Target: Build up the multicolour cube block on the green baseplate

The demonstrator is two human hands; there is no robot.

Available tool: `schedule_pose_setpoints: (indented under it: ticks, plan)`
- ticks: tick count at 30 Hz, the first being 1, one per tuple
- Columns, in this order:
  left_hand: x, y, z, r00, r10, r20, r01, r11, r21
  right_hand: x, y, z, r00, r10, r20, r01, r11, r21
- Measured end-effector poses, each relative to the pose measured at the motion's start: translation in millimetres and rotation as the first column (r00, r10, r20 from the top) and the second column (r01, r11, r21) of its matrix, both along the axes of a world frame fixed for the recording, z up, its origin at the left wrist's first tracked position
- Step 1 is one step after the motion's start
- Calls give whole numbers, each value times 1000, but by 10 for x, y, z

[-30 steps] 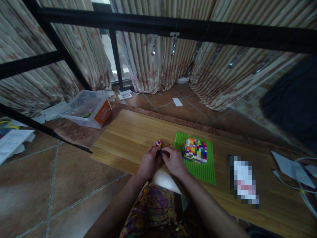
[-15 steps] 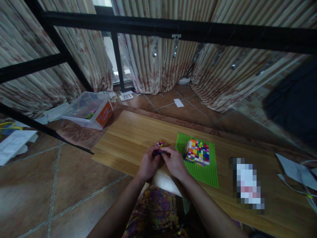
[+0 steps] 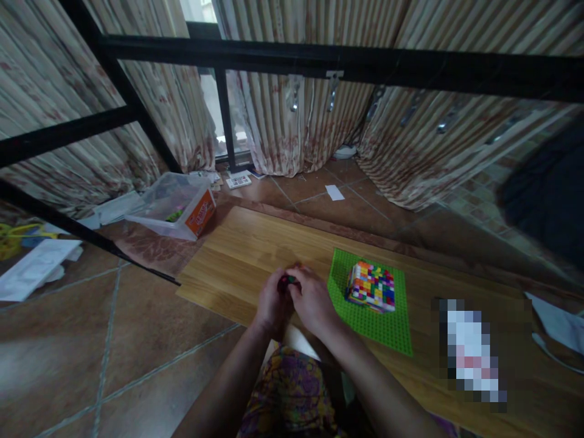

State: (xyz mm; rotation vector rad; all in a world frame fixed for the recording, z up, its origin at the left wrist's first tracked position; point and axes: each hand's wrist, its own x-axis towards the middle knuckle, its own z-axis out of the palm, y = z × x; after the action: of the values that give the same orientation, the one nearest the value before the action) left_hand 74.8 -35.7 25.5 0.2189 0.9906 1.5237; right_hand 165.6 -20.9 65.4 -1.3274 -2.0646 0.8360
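My left hand (image 3: 272, 304) and my right hand (image 3: 316, 299) meet above the wooden table, fingers closed together around small toy bricks (image 3: 286, 281). Dark red and green bits of the bricks show between the fingertips; the rest is covered by my fingers. Just right of my right hand lies a green baseplate (image 3: 387, 334). On it stands a block built of many coloured toy bricks (image 3: 371, 286), orange, white, red, purple and blue among them.
A clear plastic bin (image 3: 171, 204) with an orange label stands on the floor beyond the table's left end. A pixelated object (image 3: 469, 353) lies on the table (image 3: 255, 237) at right, near papers (image 3: 556, 322) and a white cable. Black metal bars (image 3: 296, 55) cross in front.
My right hand has closed in over the left, and the multicoloured brick piece that showed above the fingers is now hidden. The view has shifted slightly; the brick block stays on the baseplate.
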Motion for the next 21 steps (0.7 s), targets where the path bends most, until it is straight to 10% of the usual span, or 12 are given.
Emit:
schedule_pose_setpoints:
  ticks: [11, 21]
  plan:
    - [-170, -10, 201, 773, -114, 624, 146, 989, 0, 221, -143, 192, 862, -114, -494, 85, 993, -81]
    - [245, -136, 400, 937, -165, 308, 155, 986, 54, 397, -331, 191, 815, -262, -516, 158, 959, -237]
